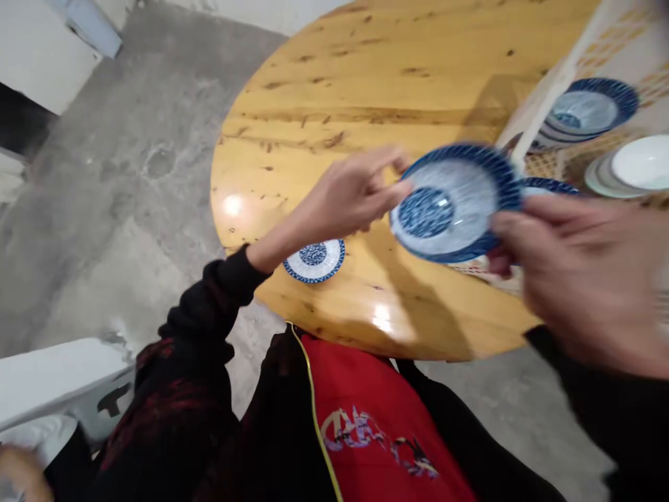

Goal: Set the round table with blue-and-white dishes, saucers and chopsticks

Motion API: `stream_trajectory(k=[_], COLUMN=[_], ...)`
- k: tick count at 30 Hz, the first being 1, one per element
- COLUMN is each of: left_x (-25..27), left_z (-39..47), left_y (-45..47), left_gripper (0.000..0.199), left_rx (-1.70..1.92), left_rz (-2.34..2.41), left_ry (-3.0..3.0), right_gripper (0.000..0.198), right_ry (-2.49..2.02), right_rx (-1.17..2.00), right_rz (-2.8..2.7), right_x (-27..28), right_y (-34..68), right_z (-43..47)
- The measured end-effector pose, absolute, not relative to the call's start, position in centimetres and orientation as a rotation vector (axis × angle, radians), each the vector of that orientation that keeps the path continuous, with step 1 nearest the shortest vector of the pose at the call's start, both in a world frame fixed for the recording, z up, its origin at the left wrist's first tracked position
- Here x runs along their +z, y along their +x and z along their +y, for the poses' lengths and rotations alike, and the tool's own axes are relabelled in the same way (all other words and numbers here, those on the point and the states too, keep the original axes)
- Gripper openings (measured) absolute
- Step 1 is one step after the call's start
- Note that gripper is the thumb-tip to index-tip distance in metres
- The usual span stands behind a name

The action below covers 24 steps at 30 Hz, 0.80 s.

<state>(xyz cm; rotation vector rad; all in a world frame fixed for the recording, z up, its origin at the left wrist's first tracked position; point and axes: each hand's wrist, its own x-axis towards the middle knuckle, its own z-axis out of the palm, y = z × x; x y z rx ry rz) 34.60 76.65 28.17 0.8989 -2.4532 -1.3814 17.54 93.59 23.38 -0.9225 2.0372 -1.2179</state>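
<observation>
Right hand (pixel 590 265) fingers clamped on blue bowl (pixel 470 202) at its right rim; bowl tilted, just left of those fingertips. Left hand (pixel 358 189) fingers apart, at bowl's left rim, can't tell if touching. Blue-rimmed dish (pixel 316 263) on wooden table (pixel 366 104), behind left fingers, near wrist. Basket (pixel 568 73) beyond right fingers, holds white bowls (pixel 642 164).

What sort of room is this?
Probably a dining or kitchen area, perhaps in a home: there's a wooden table, a blue-and-white bowl in the person's right hand, and a pale lattice basket holding more dishes.
</observation>
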Motion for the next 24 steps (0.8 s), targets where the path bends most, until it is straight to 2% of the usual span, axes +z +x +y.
stream_trajectory(k=[4,9,12,17,24], left_x=[20.7,13.5,11.3,8.9,6.2], left_z=[76.8,75.2,74.2,72.5,71.6], left_y=[42.6,47.5,48.4,47.8,47.7], left_gripper=[0.028,0.043,0.042,0.028,0.037], left_rx=[-1.417,-1.462,-1.297,-0.939,-0.869], left_rz=[-2.415,-2.347,-2.459,-2.687,-2.767], left_ry=[0.999,1.240,1.246,1.241,1.245], right_gripper=[0.021,0.014,0.012,0.010,0.016], right_ry=[-0.774,-0.632,-0.653,-0.646,-0.615], right_rx=[-1.212,-1.193,-1.115,-1.014,-0.926], right_rz=[1.933,1.937,2.004,2.062,2.101], right_x=[17.9,10.7,8.5,6.9,6.5], right_y=[25.7,31.1,32.3,32.9,34.2], right_z=[90.9,88.1,86.9,85.5,84.8])
